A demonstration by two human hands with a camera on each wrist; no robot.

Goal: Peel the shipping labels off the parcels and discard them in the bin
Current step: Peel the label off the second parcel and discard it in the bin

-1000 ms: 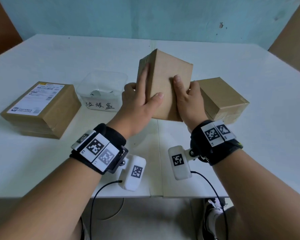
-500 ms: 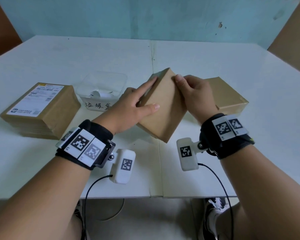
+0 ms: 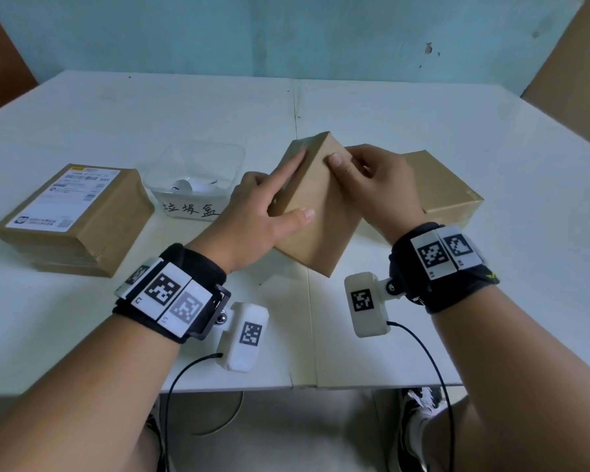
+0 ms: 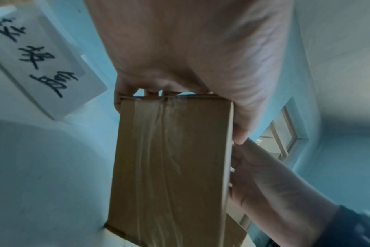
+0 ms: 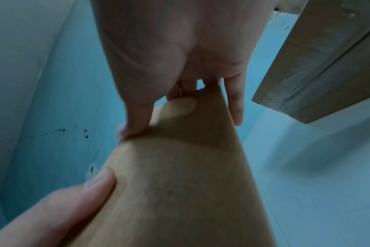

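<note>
- Brown cardboard is filling the space between both hands: a plain parcel (image 3: 315, 212) is being held tilted, its near lower corner sitting on or just above the white table (image 3: 423, 131); which, the views are not settling.
- Left hand (image 3: 256, 219) is gripping the parcel's left side, index finger lying straight along the upper left face, thumb pressing across the face turned toward the person, other fingers wrapping behind.
- Right hand (image 3: 375, 185) is clamping the parcel's upper right edge, thumb lying on the facing side, curled fingers reaching behind it.
- Clear tape is running lengthwise down one narrow face of the parcel (image 4: 169, 167), as the left wrist view is showing.
- A small scrap of printed white label (image 5: 92, 169) is peeking out at the parcel's left edge beside the left thumb in the right wrist view; too little is showing to read it.
- Just beyond the left hand, a clear plastic bin (image 3: 198, 178) with handwritten characters on its front is sitting on the table, crumpled white paper lying inside.
- Right behind the right hand, a second plain brown parcel (image 3: 440, 185) is lying flat on the table.
- Well off to the left of the left hand, a third parcel (image 3: 79, 219) is lying flat, its white shipping label (image 3: 65, 195) covering the top face.
</note>
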